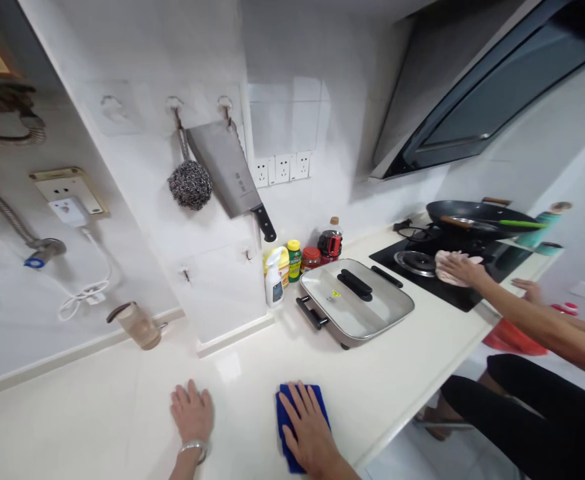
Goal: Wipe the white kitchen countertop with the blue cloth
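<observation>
On the white countertop [242,393], my left hand [192,413] rests palm down with its fingers apart; a silver bracelet circles the wrist. It holds nothing. My right hand [308,427] lies flat with spread fingers on a folded blue cloth [285,400], pressing it against the counter. Beyond that hand stands a square electric pan [357,300] with its glass lid on and black handles. A white spray bottle [274,280] is upright behind the pan's left side.
Another person's hand [457,267] presses a pale cloth [445,270] onto the black cooktop [460,300], beside a wok [482,217]. A cleaver [230,170] and steel scrubber [190,185] hang on the wall. A plastic jug [140,325] stands at the left.
</observation>
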### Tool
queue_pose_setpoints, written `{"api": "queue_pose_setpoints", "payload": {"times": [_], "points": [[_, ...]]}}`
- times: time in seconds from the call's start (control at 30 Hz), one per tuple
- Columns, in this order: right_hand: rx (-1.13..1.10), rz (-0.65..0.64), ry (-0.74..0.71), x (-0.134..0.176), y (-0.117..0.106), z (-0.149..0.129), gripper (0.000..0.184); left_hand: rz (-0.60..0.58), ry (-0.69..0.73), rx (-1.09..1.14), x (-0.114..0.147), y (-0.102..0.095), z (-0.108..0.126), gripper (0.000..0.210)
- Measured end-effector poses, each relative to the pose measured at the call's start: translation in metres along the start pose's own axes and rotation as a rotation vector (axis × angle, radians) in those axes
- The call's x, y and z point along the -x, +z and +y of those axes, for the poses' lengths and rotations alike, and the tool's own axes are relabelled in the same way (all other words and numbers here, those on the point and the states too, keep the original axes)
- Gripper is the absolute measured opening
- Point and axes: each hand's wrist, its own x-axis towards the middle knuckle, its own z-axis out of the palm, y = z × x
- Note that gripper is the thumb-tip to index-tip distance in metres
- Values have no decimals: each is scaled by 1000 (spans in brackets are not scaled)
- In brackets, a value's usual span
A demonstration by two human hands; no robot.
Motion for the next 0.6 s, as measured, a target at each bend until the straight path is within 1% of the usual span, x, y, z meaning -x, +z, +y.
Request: {"api": "queue_pose_setpoints", "payload": {"times": [0.1, 0.2, 0.27, 0.37, 0.43, 0.53, 0.6], "points": [[-1, -47, -53, 10, -17, 23, 71, 111, 26, -62, 4, 6, 10, 63], [22, -62, -69, 2, -18, 40, 70, 207, 76, -106, 9, 11, 13, 64], [60, -35, -35, -13, -8, 50, 69, 214, 84, -122, 11, 13, 13, 63], [115, 48, 55, -45, 13, 65, 68, 185, 64, -140, 10, 15, 11, 63], [136, 100, 100, -68, 28, 75, 71, 161, 43, -146, 9, 15, 10, 63], [155, 158, 126, -105, 48, 89, 77, 144, 26, -145, 7, 16, 9, 63], [165, 189, 147, -129, 57, 98, 77, 144, 7, -137, 6, 19, 7, 64]]}}
